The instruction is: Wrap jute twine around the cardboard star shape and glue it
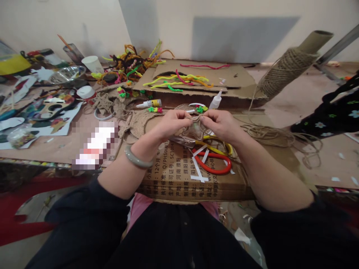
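My left hand (170, 125) and my right hand (220, 124) meet over a cardboard box (174, 175) on my lap edge. Both are closed in a pinch on a small piece wrapped in brown jute twine (195, 129), held between the fingertips. A pale green bangle (136, 158) sits on my left wrist. Under my hands lie scissors with red and yellow handles (213, 158) and a few white paper strips (199, 170). A flat coil of twine (141, 123) rests just left of my left hand.
A big spool of jute twine (283, 71) leans at the right, with loose twine (276, 136) trailing from it. Glue bottles (150, 104) and coloured pipe cleaners (179, 80) lie on cardboard behind. Cups, a metal bowl (67, 74) and printed paper cutouts crowd the left.
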Motion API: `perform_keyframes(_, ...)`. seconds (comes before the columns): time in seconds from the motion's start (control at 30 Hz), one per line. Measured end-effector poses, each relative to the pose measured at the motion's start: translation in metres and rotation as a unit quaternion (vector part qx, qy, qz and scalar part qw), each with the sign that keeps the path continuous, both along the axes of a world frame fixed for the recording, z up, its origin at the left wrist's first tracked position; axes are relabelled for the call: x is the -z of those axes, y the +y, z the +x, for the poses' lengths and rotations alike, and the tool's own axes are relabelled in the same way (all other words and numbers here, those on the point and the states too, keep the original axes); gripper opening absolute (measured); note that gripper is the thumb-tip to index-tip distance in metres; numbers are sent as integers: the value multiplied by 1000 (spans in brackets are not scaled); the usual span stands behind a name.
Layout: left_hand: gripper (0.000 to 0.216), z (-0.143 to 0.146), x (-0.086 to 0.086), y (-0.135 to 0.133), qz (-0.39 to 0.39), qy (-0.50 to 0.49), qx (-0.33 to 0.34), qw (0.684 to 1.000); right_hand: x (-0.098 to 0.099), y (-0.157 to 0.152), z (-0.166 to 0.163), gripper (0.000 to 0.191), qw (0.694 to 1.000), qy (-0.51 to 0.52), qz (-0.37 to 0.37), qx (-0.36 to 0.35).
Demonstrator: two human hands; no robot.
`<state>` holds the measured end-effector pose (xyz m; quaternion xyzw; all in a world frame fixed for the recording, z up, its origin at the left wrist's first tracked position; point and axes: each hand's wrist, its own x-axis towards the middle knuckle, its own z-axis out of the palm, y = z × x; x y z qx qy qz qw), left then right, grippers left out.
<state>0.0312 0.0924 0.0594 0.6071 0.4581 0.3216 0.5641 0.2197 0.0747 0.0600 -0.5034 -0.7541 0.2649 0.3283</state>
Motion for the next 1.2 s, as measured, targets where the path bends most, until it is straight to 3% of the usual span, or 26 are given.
perform_keyframes(0.6, 11, 2, 2, -1, 8, -15, 6, 1000, -3, -1, -2, 26, 1000, -21, -18, 9)
perform_keyframes(0.87, 1, 7, 3, -4, -5, -10, -7, 1000, -3, -2, -4, 24, 999, -46, -25, 15)
perform_keyframes(1.07, 8, -6, 2, 4, -17, -4, 40, 999, -2, 1, 0, 25, 1000, -9, -8, 11)
perform_keyframes(1.2, 8, -9, 1, 4, 0, 3, 38, 999, -3, 0, 1, 25, 1000, -5, -9, 4)
